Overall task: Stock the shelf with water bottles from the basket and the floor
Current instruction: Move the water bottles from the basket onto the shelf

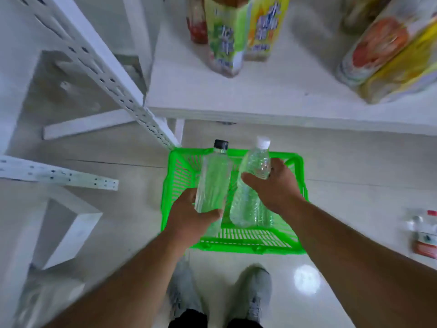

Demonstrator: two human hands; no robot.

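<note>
From my head camera I am looking straight down past the white shelf (260, 95) to the green basket (298, 176) on the tiled floor, just in front of my grey shoes (184, 290). By my reckoning the stocking is only partly along: the shelf board carries juice bottles, a green-labelled one (224, 39) beside a yellow-labelled one (264, 27) and more tilted at the right edge, but I see no water bottle set among them yet. The basket looks empty apart from what I hold above it, and a few bottles (424, 233) stand on the floor at the far right, blurred, so those remain to fetch. My left hand (189, 218) has its fingers curled round the lower end of a square clear bottle with a black cap (214, 181), held neck-forward over the basket. My right hand (274, 183) wraps the middle of a ribbed water bottle with a white cap (250, 209), its base low inside the basket. The two bottles lie side by side, near but apart.
</note>
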